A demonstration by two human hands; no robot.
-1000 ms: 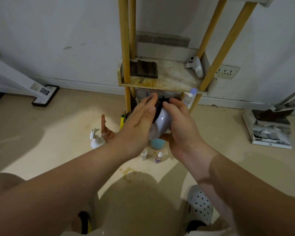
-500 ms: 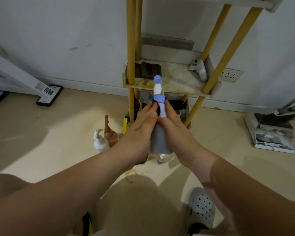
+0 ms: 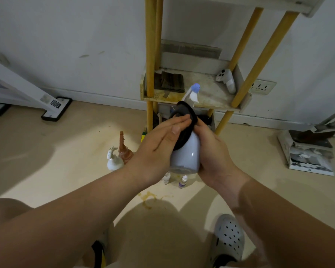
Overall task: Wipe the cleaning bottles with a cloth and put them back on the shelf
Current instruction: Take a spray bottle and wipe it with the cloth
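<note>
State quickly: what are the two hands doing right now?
Left hand: open, flat fingers pressing a black cloth against the pale lilac plastic spray bottle.
Right hand: closed round that bottle.

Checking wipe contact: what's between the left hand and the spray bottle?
The dark cloth: the left hand presses it onto the spray bottle, which the right hand grips. Shown in the head view.

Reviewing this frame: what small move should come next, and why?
Probably slide the black cloth down the spray bottle: the left hand presses it only near the neck, the right hand grips the bottle, and its lower body shows bare.
</note>
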